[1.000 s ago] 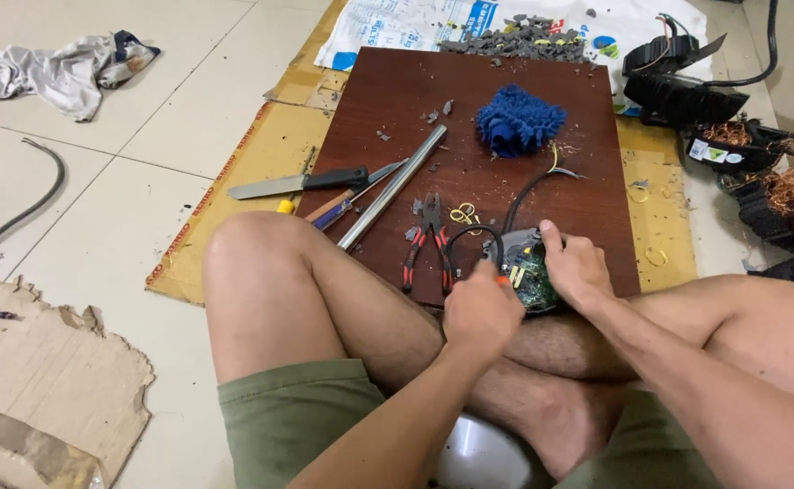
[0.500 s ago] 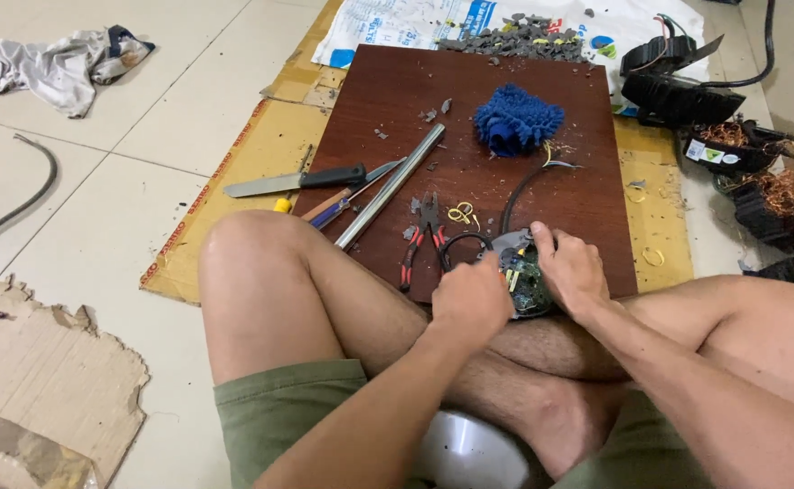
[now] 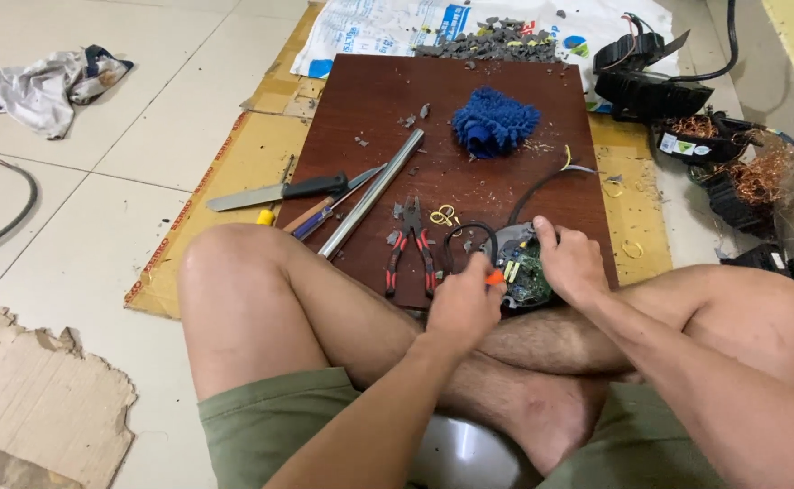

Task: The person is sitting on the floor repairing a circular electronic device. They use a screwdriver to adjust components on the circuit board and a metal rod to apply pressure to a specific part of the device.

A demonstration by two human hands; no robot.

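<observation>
We have a small electronic unit (image 3: 524, 264), a grey round-edged housing with a green circuit board showing inside, lying at the near edge of the dark brown board (image 3: 361, 109) that sits on the floor just in front of our crossed legs. Our right hand (image 3: 571, 264) is closed over its far side, fingers curled on the housing to steady it, and our left hand (image 3: 462, 303) is clenched around a small orange-handled tool (image 3: 495, 277) whose tip meets the circuit board. Compared with a second ago the left hand has shifted slightly up and inward, so the tool now sits closer against the board, while the right hand has kept its hold; we judge that the work on the board is under way rather than finished. A black cable (image 3: 542, 186) runs from the unit toward the far side of the brown board. Just to the left lie red-handled pliers (image 3: 412, 249), then a metal rod (image 3: 372, 192), a screwdriver (image 3: 325, 213) and a knife (image 3: 279, 192). Farther off rests a blue fluffy cloth (image 3: 495, 122), with grey plastic fragments (image 3: 497, 38) beyond and black parts with copper windings (image 3: 759, 177) to the right.
</observation>
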